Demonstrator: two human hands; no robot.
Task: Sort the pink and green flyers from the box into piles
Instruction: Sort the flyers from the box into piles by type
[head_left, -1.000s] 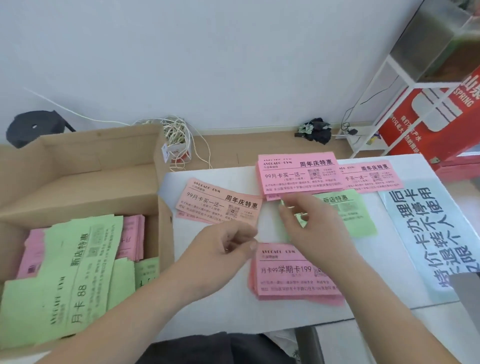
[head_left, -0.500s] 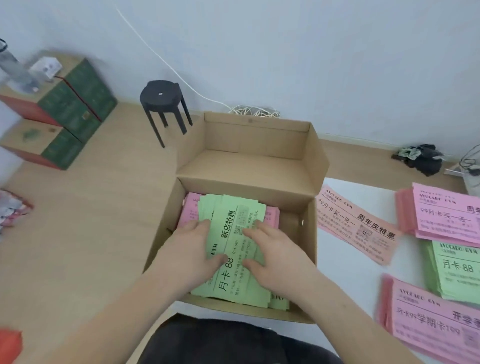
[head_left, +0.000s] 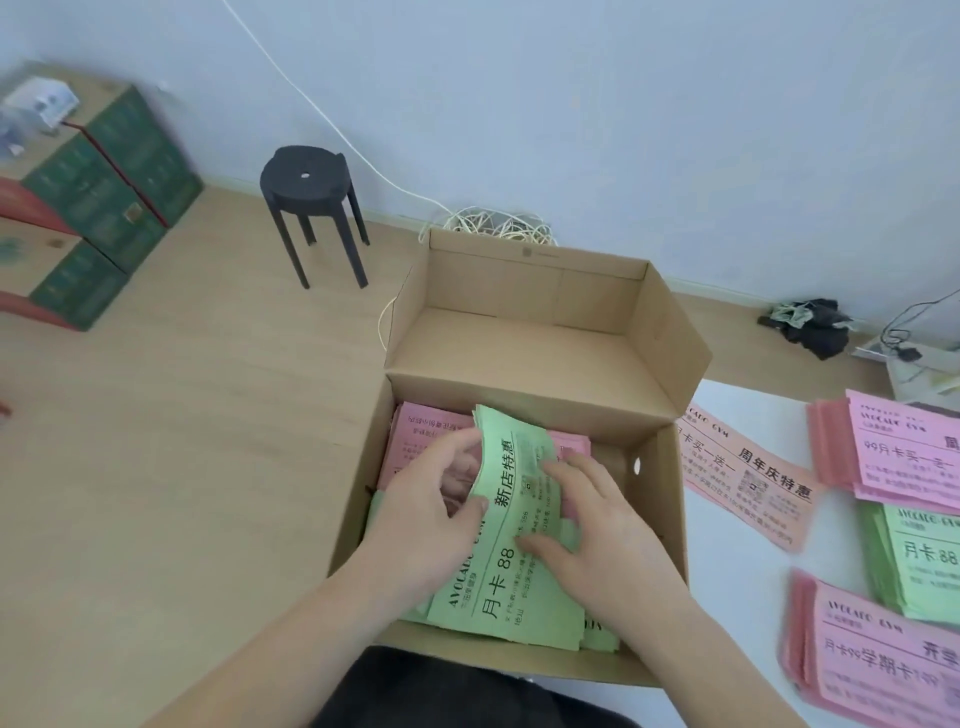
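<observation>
Picking step, frame centre: my left hand (head_left: 431, 519) grips edge of green flyers (head_left: 514, 561) in box (head_left: 670, 488); my right hand (head_left: 597, 525) lies flat on them. Next, I judge: lift bundle clear, carry to green pile (head_left: 919, 561), right edge.

Soft even daylight; edges blurred and warped.

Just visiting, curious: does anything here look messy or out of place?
In the brown cardboard box, the green paper flyers lie fanned and crooked over the pink paper flyers, their edge lifted by the left hand. On the white table, a loose pink flyer lies slanted, off any pile.
</observation>
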